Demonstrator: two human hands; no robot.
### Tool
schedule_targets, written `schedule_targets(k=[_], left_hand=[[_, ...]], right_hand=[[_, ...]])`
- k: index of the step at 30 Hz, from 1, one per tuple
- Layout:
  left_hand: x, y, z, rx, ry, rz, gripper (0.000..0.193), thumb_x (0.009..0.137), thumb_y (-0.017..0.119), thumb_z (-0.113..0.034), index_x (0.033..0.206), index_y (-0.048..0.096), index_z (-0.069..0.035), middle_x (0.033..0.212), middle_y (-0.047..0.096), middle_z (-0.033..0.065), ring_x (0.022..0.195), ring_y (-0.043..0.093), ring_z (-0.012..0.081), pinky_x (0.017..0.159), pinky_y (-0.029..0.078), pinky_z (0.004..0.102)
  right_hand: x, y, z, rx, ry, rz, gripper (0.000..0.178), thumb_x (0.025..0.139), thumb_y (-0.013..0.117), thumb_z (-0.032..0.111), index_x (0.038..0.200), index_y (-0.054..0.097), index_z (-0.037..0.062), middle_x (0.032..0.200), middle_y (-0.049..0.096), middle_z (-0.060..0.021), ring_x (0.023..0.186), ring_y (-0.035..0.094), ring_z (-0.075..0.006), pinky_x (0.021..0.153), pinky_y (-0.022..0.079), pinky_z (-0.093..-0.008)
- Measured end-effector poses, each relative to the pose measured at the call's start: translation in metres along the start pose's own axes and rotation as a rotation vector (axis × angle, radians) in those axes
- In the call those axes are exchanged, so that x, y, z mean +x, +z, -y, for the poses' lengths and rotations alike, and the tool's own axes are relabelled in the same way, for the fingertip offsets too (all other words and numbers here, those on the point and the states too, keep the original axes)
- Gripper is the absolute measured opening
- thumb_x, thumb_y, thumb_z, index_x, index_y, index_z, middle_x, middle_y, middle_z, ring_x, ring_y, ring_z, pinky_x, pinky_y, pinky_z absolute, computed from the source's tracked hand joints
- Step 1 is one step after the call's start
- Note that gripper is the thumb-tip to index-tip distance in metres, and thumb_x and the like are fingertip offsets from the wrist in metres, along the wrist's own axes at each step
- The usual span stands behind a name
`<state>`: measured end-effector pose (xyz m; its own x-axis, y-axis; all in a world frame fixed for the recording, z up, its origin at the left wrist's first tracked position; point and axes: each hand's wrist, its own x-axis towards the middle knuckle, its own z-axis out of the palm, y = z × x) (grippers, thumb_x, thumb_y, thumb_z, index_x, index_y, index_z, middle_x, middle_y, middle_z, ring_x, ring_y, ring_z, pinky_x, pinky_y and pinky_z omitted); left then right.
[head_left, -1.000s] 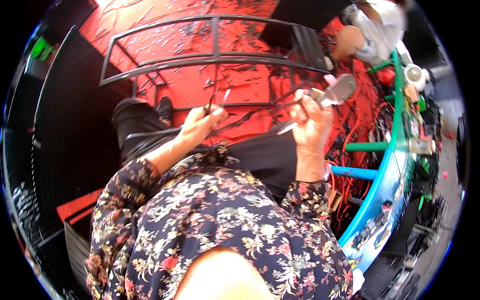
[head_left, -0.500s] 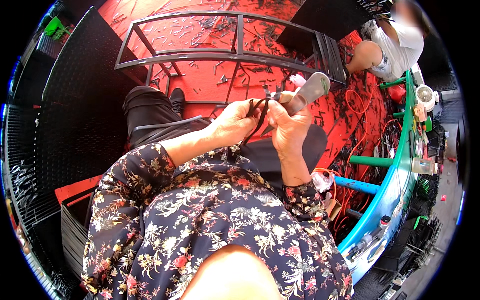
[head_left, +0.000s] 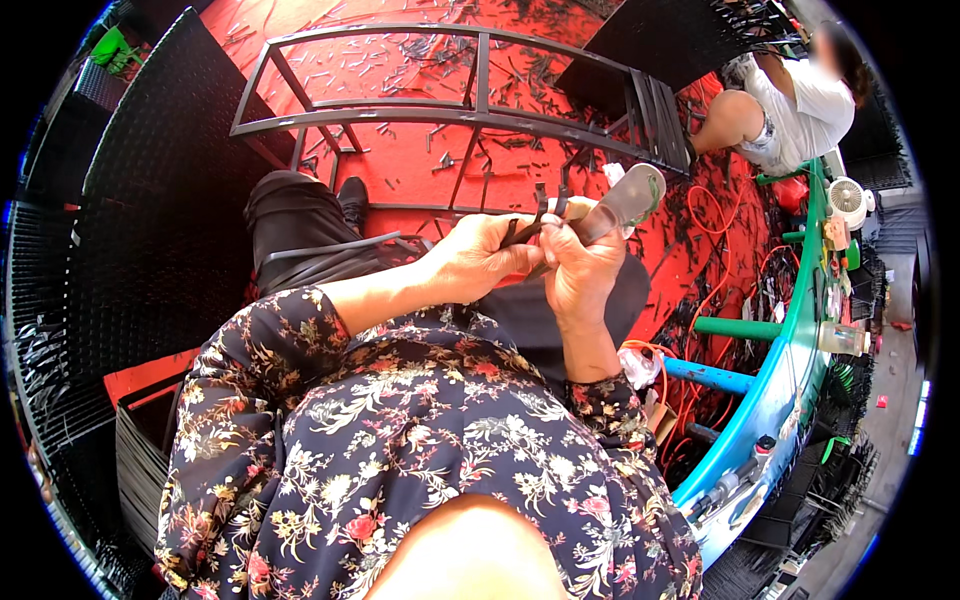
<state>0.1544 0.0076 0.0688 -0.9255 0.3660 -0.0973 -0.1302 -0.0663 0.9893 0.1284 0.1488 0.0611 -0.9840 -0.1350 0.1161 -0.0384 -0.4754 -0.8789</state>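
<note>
One black woven panel (head_left: 150, 190) stands at the left of the frame. Near the centre, the left hand (head_left: 475, 262) is curled tight, pinching a dark strip (head_left: 522, 235) that runs between the hands. Just right of it, the right hand (head_left: 582, 268) wraps a metal tool (head_left: 630, 198), its broad rounded end toward the upper right. A loose pinch could let the strip slip; a sliding tool could nick nearby fingers, though its sharpness cannot be told.
</note>
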Motion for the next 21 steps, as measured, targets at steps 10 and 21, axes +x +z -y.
schedule_targets(k=[10,21], left_hand=[[0.000,-0.003,-0.004,0.383,-0.105,0.015,0.019,0.090,0.050,-0.020,0.083,0.056,-0.003,0.062,0.057,0.0046,0.056,0.052,0.0121,0.053,0.041,0.0293],[0.010,-0.005,0.017,0.409,-0.178,0.071,0.017,0.091,0.048,-0.018,0.091,0.058,-0.004,0.064,0.058,0.0027,0.058,0.053,0.0092,0.054,0.042,0.0276]], right_hand=[[-0.005,-0.007,0.014,0.064,0.362,0.022,0.015,0.082,0.064,0.009,0.092,0.059,-0.0005,0.064,0.053,-0.0007,0.047,0.046,-0.0072,0.039,0.029,-0.0180],[-0.003,-0.018,0.015,0.067,0.472,0.071,0.007,0.079,0.060,0.001,0.086,0.059,-0.0002,0.062,0.051,0.0005,0.047,0.043,-0.0056,0.040,0.030,-0.0181]])
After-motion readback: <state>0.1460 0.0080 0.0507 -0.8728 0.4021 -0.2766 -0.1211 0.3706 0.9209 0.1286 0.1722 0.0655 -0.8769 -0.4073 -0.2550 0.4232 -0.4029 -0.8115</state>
